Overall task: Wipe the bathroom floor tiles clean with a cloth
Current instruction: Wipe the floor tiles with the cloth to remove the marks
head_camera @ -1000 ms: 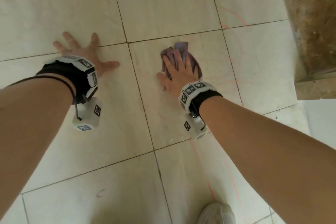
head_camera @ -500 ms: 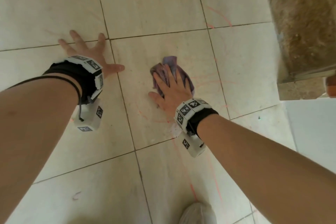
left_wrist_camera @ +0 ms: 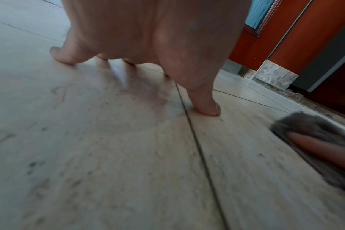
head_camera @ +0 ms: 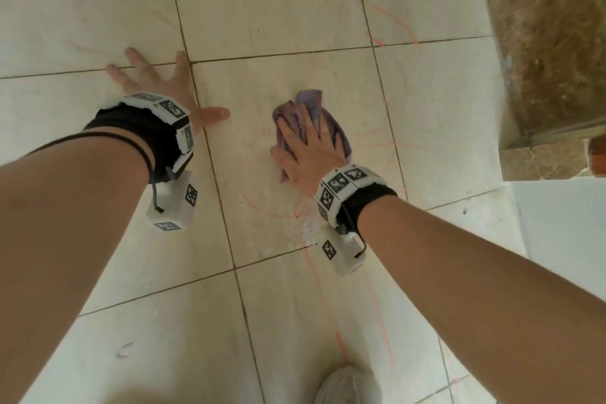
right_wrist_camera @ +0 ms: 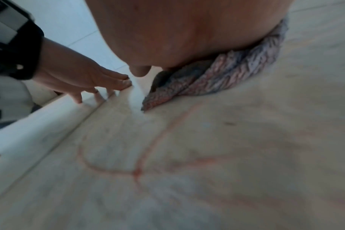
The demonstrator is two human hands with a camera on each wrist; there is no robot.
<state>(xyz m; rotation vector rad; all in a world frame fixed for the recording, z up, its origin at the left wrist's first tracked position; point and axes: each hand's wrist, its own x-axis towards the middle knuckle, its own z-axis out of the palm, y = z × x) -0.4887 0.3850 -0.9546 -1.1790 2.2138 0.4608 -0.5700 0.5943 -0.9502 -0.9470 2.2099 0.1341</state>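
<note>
A crumpled purple-grey cloth (head_camera: 310,103) lies on a cream floor tile (head_camera: 249,174). My right hand (head_camera: 306,147) presses flat on it with straight fingers; the cloth (right_wrist_camera: 236,73) bunches out from under the palm in the right wrist view. My left hand (head_camera: 164,85) rests spread and flat on the floor to the left, across a grout line, its fingertips (left_wrist_camera: 209,109) bearing on the tile. Thin red marks (head_camera: 272,210) curve over the tile just below the cloth, and the red marks (right_wrist_camera: 140,169) run close to the right wrist camera. The cloth (left_wrist_camera: 313,126) shows at the right edge of the left wrist view.
A rough brown stone threshold (head_camera: 544,43) borders the floor at the upper right. A white surface (head_camera: 564,233) lies at the right edge. My pale shoe (head_camera: 347,387) stands at the bottom. A red-brown door frame (left_wrist_camera: 286,38) rises beyond the left hand.
The right hand has drawn the cloth towards me over the tile, uncovering and nearing the red marks. The left hand stays planted on the floor.
</note>
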